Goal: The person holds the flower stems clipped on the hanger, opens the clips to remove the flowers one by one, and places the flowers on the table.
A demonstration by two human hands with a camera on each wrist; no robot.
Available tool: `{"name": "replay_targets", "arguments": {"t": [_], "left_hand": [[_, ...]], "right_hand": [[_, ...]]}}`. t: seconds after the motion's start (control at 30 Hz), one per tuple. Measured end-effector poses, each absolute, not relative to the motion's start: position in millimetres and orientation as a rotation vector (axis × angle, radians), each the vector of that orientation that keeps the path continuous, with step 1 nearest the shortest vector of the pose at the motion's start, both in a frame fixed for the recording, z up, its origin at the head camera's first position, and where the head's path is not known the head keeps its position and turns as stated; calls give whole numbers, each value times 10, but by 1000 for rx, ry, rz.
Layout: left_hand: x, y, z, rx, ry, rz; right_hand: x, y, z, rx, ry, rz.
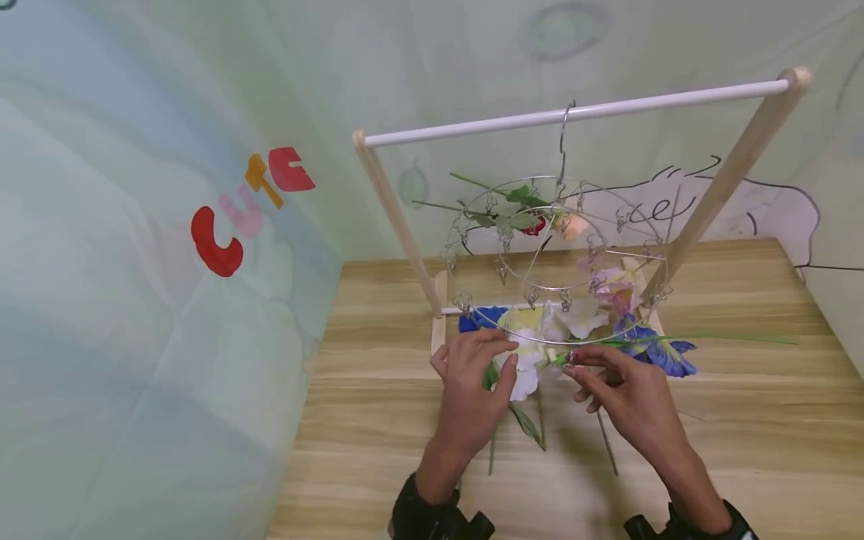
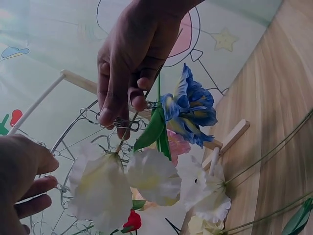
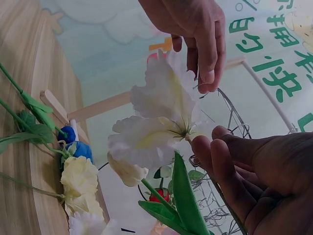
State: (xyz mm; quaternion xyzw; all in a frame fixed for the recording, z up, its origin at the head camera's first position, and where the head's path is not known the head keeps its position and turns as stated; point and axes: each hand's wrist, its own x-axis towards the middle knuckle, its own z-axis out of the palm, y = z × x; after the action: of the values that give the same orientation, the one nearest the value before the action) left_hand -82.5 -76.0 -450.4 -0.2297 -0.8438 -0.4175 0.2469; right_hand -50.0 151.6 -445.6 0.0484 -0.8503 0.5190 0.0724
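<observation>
A round wire hanger with metal clips [image 1: 580, 343] hangs from the white rail [image 1: 472, 129] of a small rack. My right hand [image 1: 628, 390] pinches a metal clip [image 2: 126, 125] between thumb and fingers at the hanger's near edge, right where the stem of a white artificial flower [image 3: 164, 93] passes. That flower's ruffled petals spread between both hands. At the left, my left hand [image 1: 472, 382] is held by the wire ring, thumb and fingers apart, its fingertips close to the wire. A blue artificial flower [image 2: 190, 107] shows beyond the right hand.
A red rose [image 1: 535, 226] and a peach flower [image 1: 574, 226] are at the hanger's far side. Pink [image 1: 617, 289], yellow [image 3: 79, 176] and blue flowers [image 1: 481, 318] lie around the rack's base. Wooden posts [image 1: 732, 176] stand on both sides; a fabric wall [image 1: 169, 360] rises at left.
</observation>
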Motion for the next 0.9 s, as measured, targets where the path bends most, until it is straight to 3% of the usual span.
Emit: {"name": "replay_targets", "arguments": {"t": [0.27, 0.57, 0.9], "left_hand": [[-829, -642, -4485, -666, -2381, -975], [-816, -551, -4521, -510, -2295, -894], [-799, -448, -4551, -799, -2384, -621]], "right_hand": [[-552, 1523, -4467, 157, -2537, 1563], [-578, 1539, -4477, 161, -2507, 1622], [-591, 1547, -4506, 124, -2533, 1635]]}}
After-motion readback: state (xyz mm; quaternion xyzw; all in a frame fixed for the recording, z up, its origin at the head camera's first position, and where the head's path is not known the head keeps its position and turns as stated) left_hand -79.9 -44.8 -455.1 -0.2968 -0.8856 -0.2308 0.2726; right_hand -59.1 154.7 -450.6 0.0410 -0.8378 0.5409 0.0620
